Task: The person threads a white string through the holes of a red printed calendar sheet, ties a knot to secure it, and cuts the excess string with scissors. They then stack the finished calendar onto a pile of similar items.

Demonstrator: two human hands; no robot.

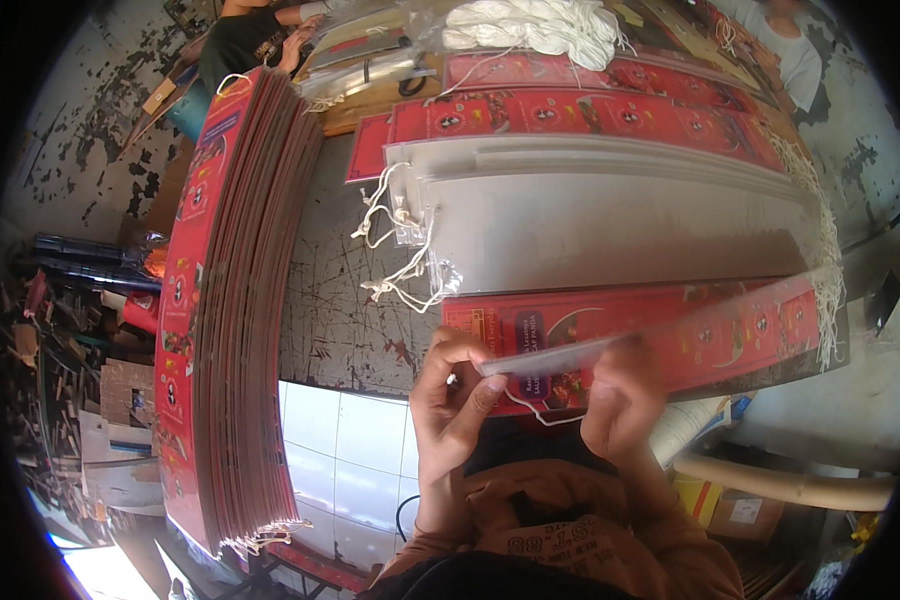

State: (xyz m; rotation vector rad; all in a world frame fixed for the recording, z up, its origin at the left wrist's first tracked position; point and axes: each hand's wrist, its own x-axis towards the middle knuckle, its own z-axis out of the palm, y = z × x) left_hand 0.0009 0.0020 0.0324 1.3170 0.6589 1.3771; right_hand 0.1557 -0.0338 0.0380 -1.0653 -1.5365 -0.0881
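Observation:
My left hand is closed, pinching the near corner of a long, thin plastic-covered strip, its grey back turned up. From that corner a white string hangs in a loop and runs to my right hand. My right hand is curled and blurred by motion, and the string seems to end in its fingers. Under the strip lies a red printed banner at the table's near edge. Beyond it are stacked grey-backed banners with knotted white strings at their left ends.
A tall stack of red banners stands along the table's left side. More red banners and a bundle of white string lie at the back. Scratched metal tabletop shows between the stacks. Two people are across the table.

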